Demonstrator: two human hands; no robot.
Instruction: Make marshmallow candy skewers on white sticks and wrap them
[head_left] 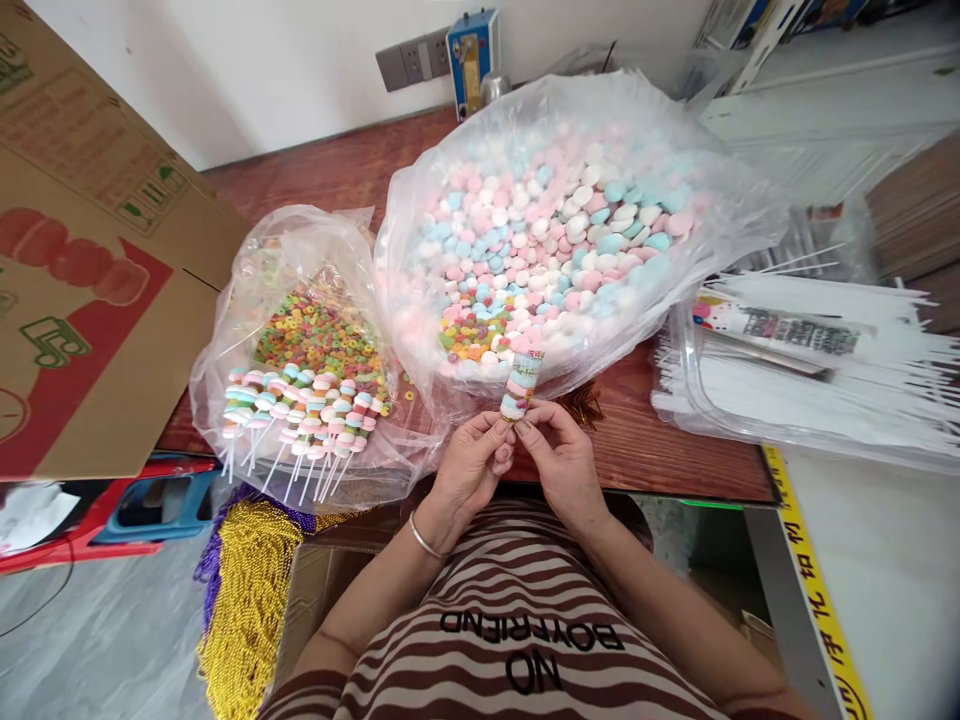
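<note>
Between my two hands stands a candy skewer (519, 388) of pink, white and blue pieces, inside a clear printed wrapper. My left hand (474, 450) pinches its lower end with thumb and fingers. From the other side, my right hand (556, 450) grips the same lower end, fingertips close to the left ones. The stick is hidden by my fingers. Just beyond lies a big open plastic bag of pastel candies (525, 240), with some small coloured rings at its near edge. To the left, several finished-looking skewers (300, 415) lie on a bag of ring candies (319, 335).
A clear tray (679, 375) at the right holds white sticks (750, 390) and printed wrappers (795, 335). A cardboard box (97, 260) stands at the left. A blue device (472, 60) is by the wall. Gold bead strings (251, 600) hang below the table (675, 460).
</note>
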